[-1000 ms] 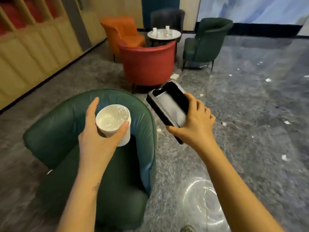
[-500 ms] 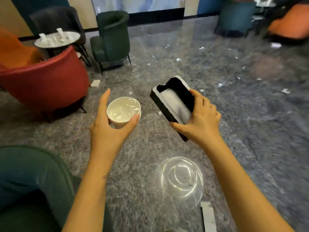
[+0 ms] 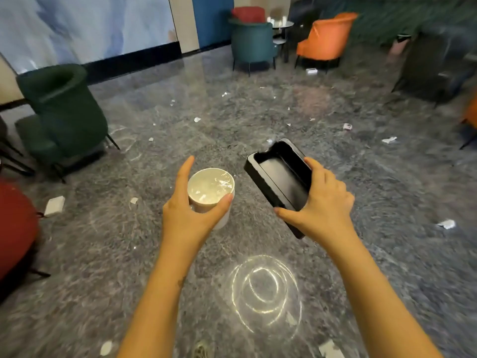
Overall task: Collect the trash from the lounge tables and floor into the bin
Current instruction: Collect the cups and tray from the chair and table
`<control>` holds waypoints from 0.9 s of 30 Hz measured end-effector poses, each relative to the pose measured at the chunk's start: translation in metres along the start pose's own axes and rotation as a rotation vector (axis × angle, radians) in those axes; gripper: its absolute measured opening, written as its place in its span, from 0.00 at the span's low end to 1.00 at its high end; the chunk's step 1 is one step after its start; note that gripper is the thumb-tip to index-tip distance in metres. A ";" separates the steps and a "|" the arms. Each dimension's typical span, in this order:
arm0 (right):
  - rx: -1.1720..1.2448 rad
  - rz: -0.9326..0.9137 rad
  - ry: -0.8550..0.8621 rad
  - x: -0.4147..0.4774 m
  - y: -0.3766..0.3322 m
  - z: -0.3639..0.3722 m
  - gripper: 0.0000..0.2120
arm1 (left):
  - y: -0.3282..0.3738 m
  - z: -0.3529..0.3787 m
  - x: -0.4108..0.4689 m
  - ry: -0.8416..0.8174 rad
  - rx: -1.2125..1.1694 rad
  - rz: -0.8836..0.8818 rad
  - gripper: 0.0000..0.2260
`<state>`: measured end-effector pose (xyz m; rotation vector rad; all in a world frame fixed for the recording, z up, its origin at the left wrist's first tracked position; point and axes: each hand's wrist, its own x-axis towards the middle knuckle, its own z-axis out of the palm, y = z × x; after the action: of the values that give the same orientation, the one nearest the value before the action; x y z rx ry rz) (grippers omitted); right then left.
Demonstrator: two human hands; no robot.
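Where scraps (image 3: 197, 119) litter floor (image 3: 258, 244), armchairs (image 3: 64, 112) around

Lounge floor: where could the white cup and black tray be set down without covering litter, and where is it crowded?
Free: the grey floor around the light glare, right of the red armchair. Crowded: paper scraps dot the stretch from the green armchair across to the orange armchair.
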<state>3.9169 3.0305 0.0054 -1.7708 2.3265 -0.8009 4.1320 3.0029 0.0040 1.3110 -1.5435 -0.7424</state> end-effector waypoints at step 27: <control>0.139 -0.602 -0.294 0.489 -0.419 0.326 0.49 | -0.222 -0.241 0.477 0.673 0.282 -0.285 0.30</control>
<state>4.2540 2.3929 0.0324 -2.3615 1.5271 -0.6788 4.4504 2.5202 0.0250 1.7849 -0.9444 -0.1994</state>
